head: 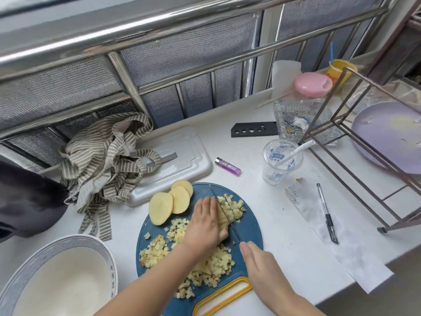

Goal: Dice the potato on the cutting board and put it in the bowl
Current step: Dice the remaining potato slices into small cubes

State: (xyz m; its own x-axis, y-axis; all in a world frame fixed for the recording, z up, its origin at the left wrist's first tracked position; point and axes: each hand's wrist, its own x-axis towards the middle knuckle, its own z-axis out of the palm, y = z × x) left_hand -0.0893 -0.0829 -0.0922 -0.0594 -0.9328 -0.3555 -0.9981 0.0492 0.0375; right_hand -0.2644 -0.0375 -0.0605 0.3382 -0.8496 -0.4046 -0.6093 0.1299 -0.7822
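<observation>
A blue cutting board [250,226] with a yellow handle lies in front of me. Three potato slices [169,205] lie overlapping at its far left. Piles of diced potato [211,267] cover its near part, and fresh cubes [237,207] lie right of the knife. My left hand [206,222] holds down a stack of potato strips [222,216] with curled fingers. My right hand [262,263] grips the handle of a dark knife [224,208], its blade running across the strips beside my left fingers. A white bowl [107,258] with a blue rim sits at the near left, with nothing in it.
A white cutting board [184,153] with a striped cloth [107,156] lies behind. A purple lighter [228,166], a plastic cup [281,161], a pen [327,213], a paper slip [337,245] and a metal rack [364,137] with a purple plate [391,135] stand to the right.
</observation>
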